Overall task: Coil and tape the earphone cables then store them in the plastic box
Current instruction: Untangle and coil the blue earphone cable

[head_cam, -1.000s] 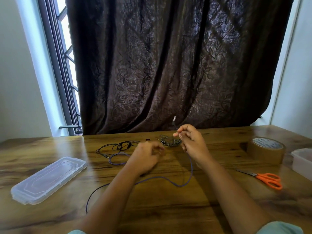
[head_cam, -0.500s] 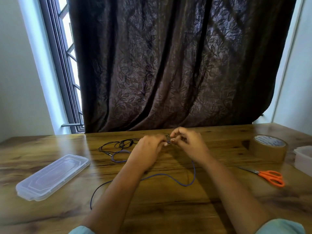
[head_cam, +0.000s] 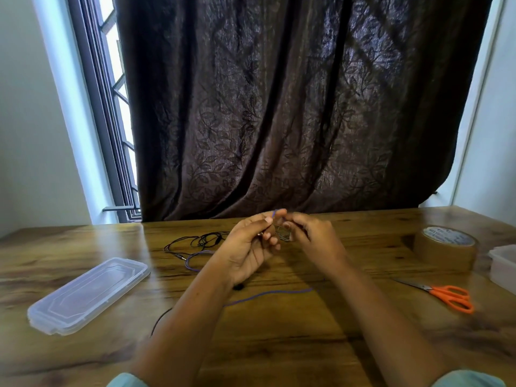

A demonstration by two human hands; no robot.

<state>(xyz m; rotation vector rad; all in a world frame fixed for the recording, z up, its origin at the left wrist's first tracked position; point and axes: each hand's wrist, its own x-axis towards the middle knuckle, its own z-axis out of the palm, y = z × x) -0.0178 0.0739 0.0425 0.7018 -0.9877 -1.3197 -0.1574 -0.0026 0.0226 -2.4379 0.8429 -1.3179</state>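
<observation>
Left hand (head_cam: 248, 247) and right hand (head_cam: 314, 240) pinch the purple cable (head_cam: 268, 293); lid (head_cam: 89, 291) lies left, box (head_cam: 502, 265) at right edge, contents hidden.

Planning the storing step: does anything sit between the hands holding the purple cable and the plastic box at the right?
Yes: the tape roll stands between the right hand and the plastic box, beside the box; orange scissors lie nearer the person.

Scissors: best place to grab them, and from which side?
Grip the scissors by the orange handle loops, coming from above on the right. They lie flat on the table, loops toward the near right, blades pointing left and away, so the loops are the blunt, thicker end.
</observation>
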